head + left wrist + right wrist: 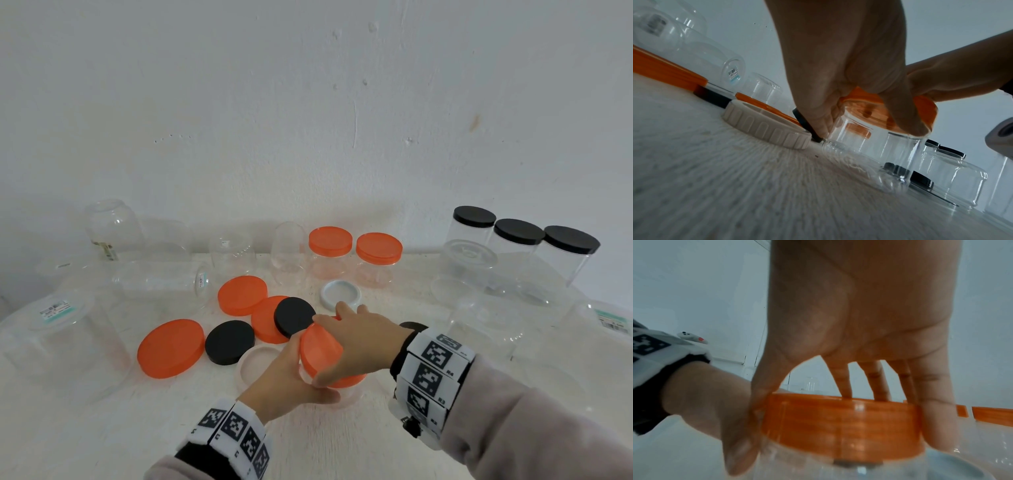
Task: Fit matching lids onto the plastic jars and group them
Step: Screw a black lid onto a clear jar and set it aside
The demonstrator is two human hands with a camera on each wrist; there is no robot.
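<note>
A small clear jar point(352, 394) stands on the table near the front, under an orange lid point(320, 349) that sits tilted on its mouth. My left hand point(291, 371) grips the jar's side, thumb in front. My right hand point(358, 337) covers the lid from above, fingers and thumb curled round its rim. In the left wrist view my left hand point(869, 113) clasps the clear jar point(898, 154) just under the orange lid point(925, 112). In the right wrist view my right hand point(849, 394) holds the orange lid point(840, 426) by its ribbed edge.
Loose lids lie left of the hands: a large orange one point(170, 347), two black ones point(229, 342), white ones point(258, 365), smaller orange ones point(242, 294). Two orange-capped jars point(330, 251) stand behind, three black-capped jars point(519, 236) at the back right. Uncapped clear jars point(161, 284) crowd both sides.
</note>
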